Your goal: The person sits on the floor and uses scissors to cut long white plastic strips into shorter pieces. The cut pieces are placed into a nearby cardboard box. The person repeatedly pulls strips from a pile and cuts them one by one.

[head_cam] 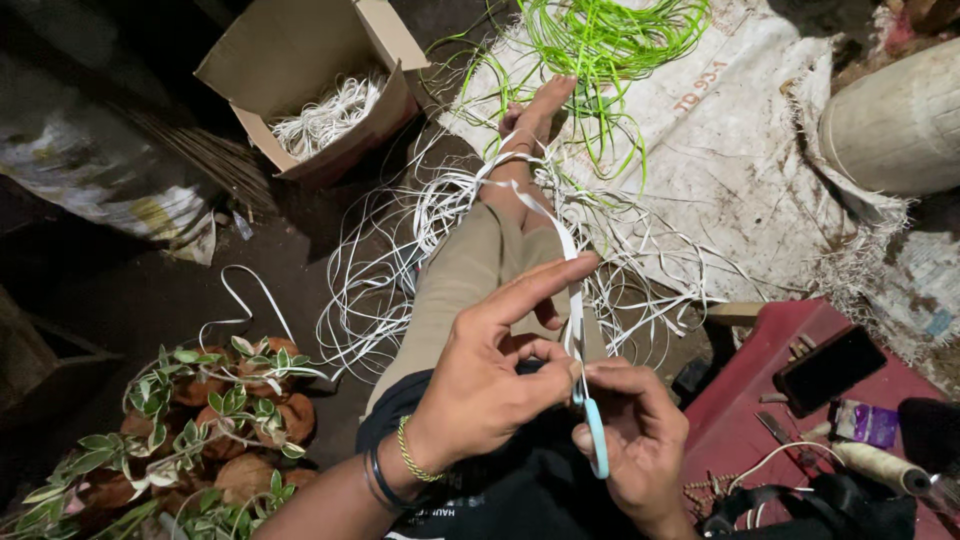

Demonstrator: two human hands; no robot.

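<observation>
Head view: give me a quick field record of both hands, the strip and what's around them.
left hand: pinching the white strip, forefinger stretched out
right hand: holding blue-handled scissors at the strip
strip path: runs taut from the hands to the foot
floor: loose white strips, green strips
box: cardboard box with white strips
left side: potted plants

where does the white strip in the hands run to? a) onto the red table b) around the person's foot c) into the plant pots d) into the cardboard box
b: the white strip, pinched between the left hand and right hand, runs taut up along the leg and loops around the bare foot; the right hand also holds a light blue tool.
</observation>
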